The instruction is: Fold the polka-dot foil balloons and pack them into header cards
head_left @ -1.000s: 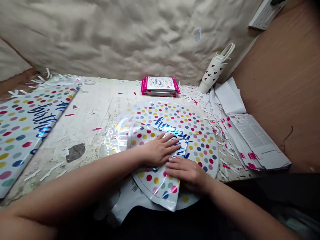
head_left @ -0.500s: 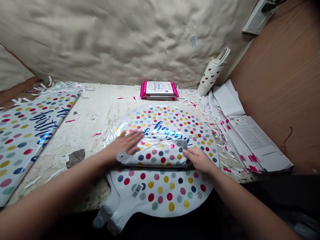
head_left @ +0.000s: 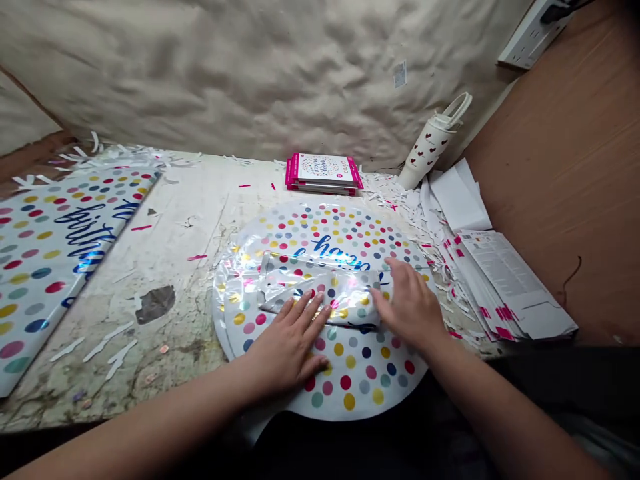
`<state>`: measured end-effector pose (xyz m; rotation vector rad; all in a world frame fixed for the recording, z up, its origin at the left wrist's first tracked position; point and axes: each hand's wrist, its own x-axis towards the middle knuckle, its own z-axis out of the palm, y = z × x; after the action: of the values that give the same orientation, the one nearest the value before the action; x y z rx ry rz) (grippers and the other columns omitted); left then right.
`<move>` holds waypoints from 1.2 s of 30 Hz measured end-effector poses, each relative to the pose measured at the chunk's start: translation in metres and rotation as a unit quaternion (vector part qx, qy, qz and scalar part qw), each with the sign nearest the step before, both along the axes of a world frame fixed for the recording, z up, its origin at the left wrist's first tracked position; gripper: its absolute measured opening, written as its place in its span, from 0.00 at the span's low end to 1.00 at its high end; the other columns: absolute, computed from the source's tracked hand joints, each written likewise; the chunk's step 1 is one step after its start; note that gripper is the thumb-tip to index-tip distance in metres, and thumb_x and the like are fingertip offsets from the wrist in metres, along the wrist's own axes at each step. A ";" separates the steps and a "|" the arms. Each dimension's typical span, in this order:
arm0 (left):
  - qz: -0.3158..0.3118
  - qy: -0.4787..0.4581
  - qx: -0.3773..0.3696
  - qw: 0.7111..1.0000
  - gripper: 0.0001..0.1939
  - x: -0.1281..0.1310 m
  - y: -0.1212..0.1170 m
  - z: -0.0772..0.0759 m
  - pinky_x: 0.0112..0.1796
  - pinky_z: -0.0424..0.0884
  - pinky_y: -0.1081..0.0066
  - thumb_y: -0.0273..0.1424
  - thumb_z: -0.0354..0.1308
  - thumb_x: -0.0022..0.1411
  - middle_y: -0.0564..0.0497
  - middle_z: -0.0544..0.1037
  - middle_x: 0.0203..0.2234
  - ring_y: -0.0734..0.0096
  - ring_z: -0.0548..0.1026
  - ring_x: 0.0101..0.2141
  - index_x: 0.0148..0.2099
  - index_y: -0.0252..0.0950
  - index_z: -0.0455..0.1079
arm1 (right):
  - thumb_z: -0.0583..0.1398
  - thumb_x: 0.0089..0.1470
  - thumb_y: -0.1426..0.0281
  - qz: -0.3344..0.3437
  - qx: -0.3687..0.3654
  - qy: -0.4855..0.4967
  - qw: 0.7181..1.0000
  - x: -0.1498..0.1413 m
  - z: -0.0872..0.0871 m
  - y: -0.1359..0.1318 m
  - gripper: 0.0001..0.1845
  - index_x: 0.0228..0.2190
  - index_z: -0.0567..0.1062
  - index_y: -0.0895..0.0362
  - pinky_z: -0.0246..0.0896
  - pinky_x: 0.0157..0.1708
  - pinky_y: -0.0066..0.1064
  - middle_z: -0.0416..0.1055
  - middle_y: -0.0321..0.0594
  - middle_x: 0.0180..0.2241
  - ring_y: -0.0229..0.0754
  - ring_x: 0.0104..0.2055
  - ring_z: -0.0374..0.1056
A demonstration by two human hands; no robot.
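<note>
Flat round foil balloons (head_left: 345, 230), white with coloured dots and blue lettering, lie stacked at the table's front edge. On top of them rests a dotted foil balloon folded into a narrow strip (head_left: 305, 280). My left hand (head_left: 287, 340) lies flat, fingers spread, its fingertips on the strip's near edge and its palm over the stack. At the strip's right end, my right hand (head_left: 410, 300) has thumb and fingers apart, the thumb touching or very near the foil. The balloons' necks are largely hidden under my left arm.
Pink-edged packets (head_left: 324, 170) are piled at the back. A white tumbler with hearts (head_left: 430, 150) leans at the back right, near printed card sleeves (head_left: 510, 280). More dotted foil (head_left: 55, 253) lies at left. Paper scraps (head_left: 115, 360) litter the table (head_left: 190, 193).
The folded balloon has been turned over or folded further, its rounded tail gone from the left end. My left hand has moved right and nearer me. My right hand has opened from its pinch.
</note>
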<state>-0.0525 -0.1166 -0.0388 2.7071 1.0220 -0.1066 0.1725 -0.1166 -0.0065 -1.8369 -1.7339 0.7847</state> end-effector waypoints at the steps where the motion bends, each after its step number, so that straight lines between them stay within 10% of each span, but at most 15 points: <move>1: -0.003 -0.003 -0.002 1.000 0.37 -0.002 0.002 0.000 0.57 0.46 0.48 0.50 0.42 0.62 0.39 0.42 0.63 0.48 0.41 0.62 0.66 0.35 0.42 | 0.57 0.51 0.68 0.072 0.095 -0.080 0.990 -0.008 -0.002 -0.008 0.26 0.52 0.61 0.59 0.60 0.49 0.50 0.66 0.53 0.50 0.55 0.51 0.63; 4: -0.011 -0.013 -0.004 1.000 0.37 -0.007 0.004 0.002 0.57 0.46 0.48 0.49 0.43 0.61 0.38 0.43 0.63 0.49 0.40 0.62 0.65 0.34 0.44 | 0.52 0.54 0.75 0.244 0.229 -0.276 0.901 -0.025 -0.017 -0.024 0.24 0.53 0.63 0.64 0.57 0.51 0.51 0.62 0.58 0.54 0.58 0.56 0.58; 8: -0.010 -0.014 -0.014 1.000 0.35 -0.005 0.003 0.007 0.57 0.46 0.48 0.48 0.42 0.62 0.39 0.44 0.63 0.50 0.42 0.62 0.65 0.35 0.45 | 0.49 0.53 0.82 0.218 0.235 -0.396 0.860 -0.019 -0.032 -0.026 0.20 0.46 0.70 0.70 0.64 0.45 0.53 0.68 0.63 0.47 0.60 0.49 0.66; 14: 0.066 0.019 0.014 0.998 0.28 0.010 0.005 0.006 0.55 0.53 0.51 0.31 0.47 0.61 0.33 0.55 0.59 0.47 0.52 0.60 0.62 0.25 0.53 | 0.53 0.56 0.77 0.353 0.427 -0.264 0.789 -0.008 -0.016 -0.050 0.14 0.42 0.74 0.60 0.55 0.56 0.49 0.72 0.46 0.46 0.50 0.53 0.64; 16: 0.049 0.017 0.012 0.999 0.26 0.008 0.006 0.003 0.55 0.55 0.52 0.27 0.46 0.61 0.35 0.57 0.59 0.48 0.54 0.59 0.62 0.30 0.54 | 0.54 0.55 0.75 0.323 0.440 -0.197 0.814 -0.004 -0.019 -0.059 0.19 0.50 0.68 0.56 0.47 0.59 0.50 0.64 0.43 0.54 0.50 0.60 0.53; 20: -0.015 -0.013 -0.002 1.000 0.28 -0.003 0.008 -0.002 0.54 0.56 0.50 0.31 0.49 0.62 0.42 0.52 0.62 0.44 0.50 0.60 0.63 0.49 0.49 | 0.57 0.52 0.70 0.107 0.260 -0.113 0.953 0.015 -0.040 -0.058 0.44 0.62 0.37 0.55 0.49 0.57 0.53 0.39 0.50 0.64 0.54 0.64 0.38; 23: -0.056 -0.034 0.000 0.998 0.31 -0.006 0.009 -0.003 0.53 0.54 0.44 0.29 0.51 0.61 0.47 0.47 0.63 0.39 0.47 0.60 0.62 0.58 0.47 | 0.58 0.51 0.67 0.133 0.209 -0.099 0.964 0.022 -0.047 -0.044 0.50 0.62 0.29 0.58 0.47 0.58 0.51 0.35 0.53 0.64 0.53 0.65 0.35; 30: -0.113 -0.093 0.031 0.989 0.27 -0.016 -0.003 -0.012 0.55 0.53 0.45 0.27 0.51 0.59 0.39 0.54 0.61 0.44 0.50 0.60 0.61 0.41 0.57 | 0.51 0.58 0.75 0.440 0.269 -0.111 0.850 0.015 -0.037 -0.021 0.20 0.52 0.66 0.55 0.51 0.56 0.42 0.70 0.44 0.49 0.41 0.56 0.61; 33: -0.076 -0.174 0.019 0.982 0.20 -0.024 -0.006 -0.006 0.52 0.63 0.56 0.25 0.46 0.61 0.40 0.70 0.51 0.55 0.65 0.53 0.55 0.36 0.65 | 0.56 0.53 0.73 0.413 0.165 -0.022 0.895 0.015 -0.033 -0.016 0.13 0.41 0.75 0.53 0.57 0.52 0.39 0.75 0.40 0.42 0.41 0.48 0.69; 36: 0.101 -0.219 -0.138 0.961 0.13 -0.022 0.008 0.013 0.39 0.73 0.66 0.32 0.48 0.60 0.48 0.78 0.35 0.61 0.75 0.38 0.39 0.38 0.73 | 0.57 0.51 0.70 0.288 0.009 0.056 0.956 0.013 -0.029 -0.001 0.09 0.34 0.76 0.55 0.66 0.40 0.34 0.77 0.39 0.35 0.42 0.38 0.73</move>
<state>-0.0749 -0.1083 -0.0259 2.2189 1.0434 0.3474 0.1856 -0.1177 -0.0351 -1.2404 -2.2159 1.0595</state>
